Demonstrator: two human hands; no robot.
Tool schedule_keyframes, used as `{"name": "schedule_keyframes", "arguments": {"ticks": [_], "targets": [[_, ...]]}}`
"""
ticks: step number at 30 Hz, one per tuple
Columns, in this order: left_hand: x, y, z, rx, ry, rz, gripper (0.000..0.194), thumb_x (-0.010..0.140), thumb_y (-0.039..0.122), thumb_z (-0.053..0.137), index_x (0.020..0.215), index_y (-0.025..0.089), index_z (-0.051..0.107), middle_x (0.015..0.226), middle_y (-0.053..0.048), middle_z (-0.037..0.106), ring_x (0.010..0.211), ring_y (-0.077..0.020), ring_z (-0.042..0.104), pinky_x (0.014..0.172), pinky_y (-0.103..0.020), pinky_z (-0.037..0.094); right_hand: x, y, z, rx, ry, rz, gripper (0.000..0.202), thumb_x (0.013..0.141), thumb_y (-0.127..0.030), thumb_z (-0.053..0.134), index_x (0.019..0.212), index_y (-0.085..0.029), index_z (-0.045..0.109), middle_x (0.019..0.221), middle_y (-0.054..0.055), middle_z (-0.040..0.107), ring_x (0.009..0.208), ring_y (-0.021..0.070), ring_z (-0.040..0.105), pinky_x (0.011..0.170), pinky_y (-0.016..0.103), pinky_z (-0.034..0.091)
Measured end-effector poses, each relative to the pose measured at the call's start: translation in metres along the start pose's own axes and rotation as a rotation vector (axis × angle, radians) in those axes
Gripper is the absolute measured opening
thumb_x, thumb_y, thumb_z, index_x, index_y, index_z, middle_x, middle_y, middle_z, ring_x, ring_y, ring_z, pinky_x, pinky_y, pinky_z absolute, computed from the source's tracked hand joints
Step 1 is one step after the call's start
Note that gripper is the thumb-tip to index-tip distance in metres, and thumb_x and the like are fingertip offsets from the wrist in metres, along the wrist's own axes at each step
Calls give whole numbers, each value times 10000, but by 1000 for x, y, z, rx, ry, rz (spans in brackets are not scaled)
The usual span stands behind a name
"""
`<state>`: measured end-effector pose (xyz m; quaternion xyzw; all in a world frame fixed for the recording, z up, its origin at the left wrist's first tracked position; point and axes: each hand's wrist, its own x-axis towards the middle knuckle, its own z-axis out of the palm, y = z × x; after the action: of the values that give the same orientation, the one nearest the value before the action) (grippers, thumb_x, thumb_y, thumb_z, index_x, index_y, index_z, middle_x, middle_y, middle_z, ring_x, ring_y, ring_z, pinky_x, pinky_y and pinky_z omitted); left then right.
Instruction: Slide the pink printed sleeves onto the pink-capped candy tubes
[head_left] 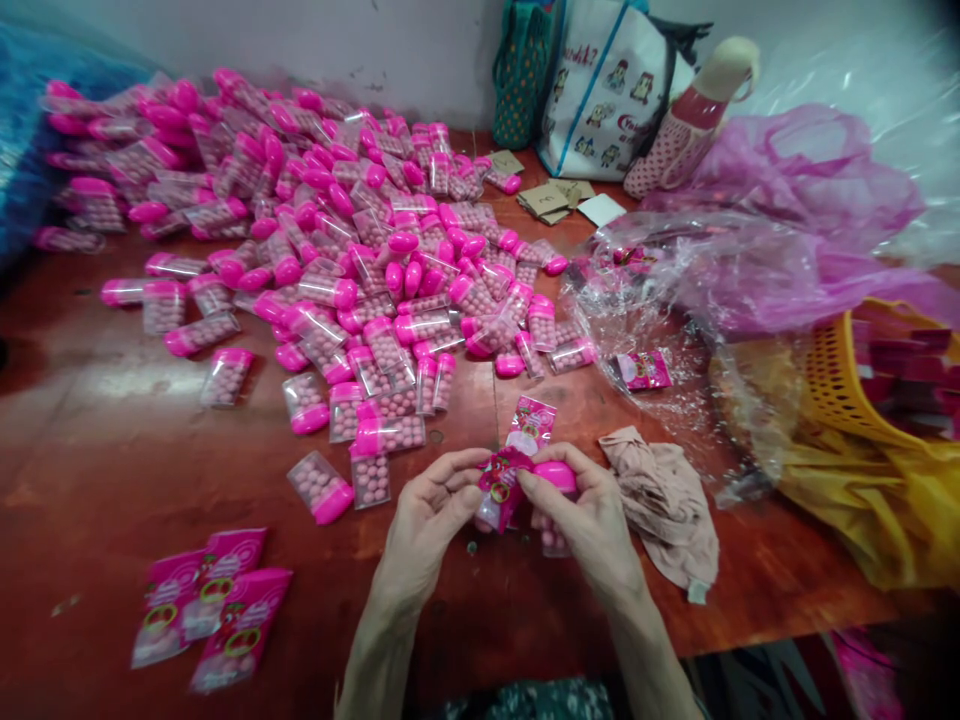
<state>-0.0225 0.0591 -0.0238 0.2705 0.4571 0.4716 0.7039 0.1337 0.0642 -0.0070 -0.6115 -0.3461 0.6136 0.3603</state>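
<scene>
My left hand (420, 530) is closed on the edge of a pink printed sachet (499, 488) at the front middle of the table. The thumb and fingers of my right hand (596, 525) pinch the sachet's other side. In that same hand a clear candy box with a pink cap (555, 474) is gripped, partly hidden by the fingers. Just beyond my fingertips lies another pink sachet (531, 420). Three filled pink sachets (240, 630) overlap on the table at the lower left. A crumpled beige cloth (664, 505) rests to the right of my right hand.
A large heap of pink-capped candy boxes (322, 220) spreads over the back left. Clear plastic wrap (652, 290) and a yellow basket (847, 380) occupy the right. Bags (600, 90), a bottle in a dotted holder (679, 135) and cardboard pieces (547, 200) are by the wall.
</scene>
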Motion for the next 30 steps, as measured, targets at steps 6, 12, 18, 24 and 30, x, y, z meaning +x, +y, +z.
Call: {"name": "schedule_keyframes", "arguments": {"ticks": [6,12,18,24,30], "targets": [[-1,-3,-8,-13,49,5,240,683,114,709,911,190,713,797,-42,717,668,-135,645,642,-225,517,13,5,-1,333,-40,99,271,682,-317,733,762,-174,518,466,-77,553,300,23,431,289,78,280],[3,-8,-3,72,129,48,139,693,125,689,815,175,733,677,-19,713,482,-116,620,496,-208,508,16,6,0,366,-68,113,271,675,-320,732,752,-180,513,481,-74,569,303,43,464,303,109,326],[5,-15,6,102,253,133,98,677,155,698,771,154,724,608,-5,686,491,-114,590,480,-204,498,13,6,5,379,-84,78,254,690,-316,737,774,-173,544,507,-66,577,337,37,481,332,102,356],[6,-20,10,20,400,170,234,709,188,666,941,166,689,614,4,679,399,-88,558,351,-153,392,12,4,5,418,-48,75,279,771,-439,637,824,-168,600,550,-39,592,349,36,478,332,111,378],[7,-11,6,-108,502,143,267,678,197,669,941,160,696,486,14,634,354,-96,541,315,-146,341,14,0,-1,532,-9,17,270,778,-408,644,897,-167,613,678,8,659,510,113,626,435,197,523]]}}
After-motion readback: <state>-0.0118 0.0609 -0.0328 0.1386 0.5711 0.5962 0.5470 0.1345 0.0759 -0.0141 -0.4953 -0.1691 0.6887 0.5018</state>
